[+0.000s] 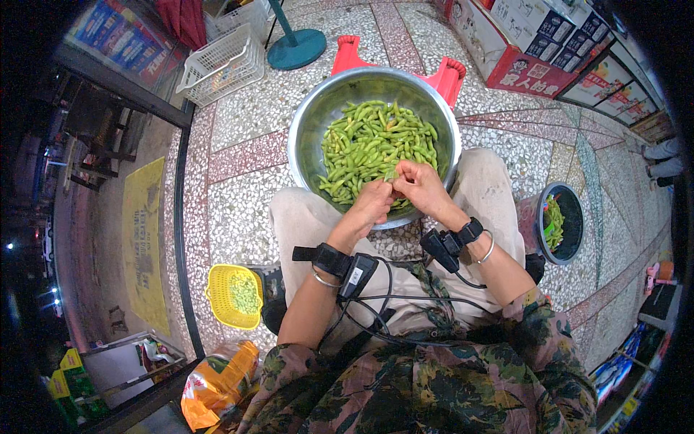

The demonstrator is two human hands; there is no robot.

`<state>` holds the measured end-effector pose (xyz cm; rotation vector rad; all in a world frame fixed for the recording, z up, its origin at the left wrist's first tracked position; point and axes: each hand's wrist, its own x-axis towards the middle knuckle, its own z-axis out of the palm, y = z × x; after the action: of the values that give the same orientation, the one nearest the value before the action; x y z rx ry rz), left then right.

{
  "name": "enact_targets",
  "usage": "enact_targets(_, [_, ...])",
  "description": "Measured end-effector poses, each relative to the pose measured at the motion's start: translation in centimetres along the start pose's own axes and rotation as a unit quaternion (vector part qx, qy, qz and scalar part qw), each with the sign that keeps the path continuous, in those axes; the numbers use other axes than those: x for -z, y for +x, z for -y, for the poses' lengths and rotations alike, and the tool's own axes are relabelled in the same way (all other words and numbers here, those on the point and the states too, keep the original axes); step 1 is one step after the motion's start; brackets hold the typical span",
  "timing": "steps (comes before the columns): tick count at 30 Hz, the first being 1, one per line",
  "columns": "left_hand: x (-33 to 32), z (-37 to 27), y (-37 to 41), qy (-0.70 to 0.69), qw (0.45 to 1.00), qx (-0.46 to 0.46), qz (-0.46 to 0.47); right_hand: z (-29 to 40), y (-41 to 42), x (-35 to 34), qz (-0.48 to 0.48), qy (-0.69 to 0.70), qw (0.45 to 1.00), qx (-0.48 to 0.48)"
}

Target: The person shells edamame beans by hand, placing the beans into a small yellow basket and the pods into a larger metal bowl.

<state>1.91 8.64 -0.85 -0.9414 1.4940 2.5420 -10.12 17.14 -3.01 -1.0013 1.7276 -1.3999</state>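
Note:
A large metal basin (312,103) with many green soybean pods (374,141) rests on a red plastic stool (347,51) before my knees. Over its near side, my left hand (374,200) and my right hand (420,184) meet fingertip to fingertip, both pinching a green pod (391,174). To the left on the floor stands a yellow plastic basket (219,295) with shelled pale-green beans (245,293) in it. A dark bin (574,228) at the right holds green pods or hulls (553,222).
A white plastic crate (222,70) and a round green stand base (297,50) are at the upper left. Printed cartons (531,73) line the upper right. An orange bag (222,385) lies lower left. Another person's legs (664,157) show at the far right. Black cables cross my lap.

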Motion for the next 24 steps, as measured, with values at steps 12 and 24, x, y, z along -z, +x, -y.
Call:
enact_targets(12, [1.3, -1.6, -0.3, -0.192, 0.976, -0.095, 0.035, 7.0, -1.3, 14.6, -0.221, -0.031, 0.973, 0.059])
enact_targets(24, [3.7, -0.6, 0.8, -0.387, 0.917, -0.099, 0.024, -6.2, -20.4, 42.1, -0.395, -0.012, 0.904, -0.164])
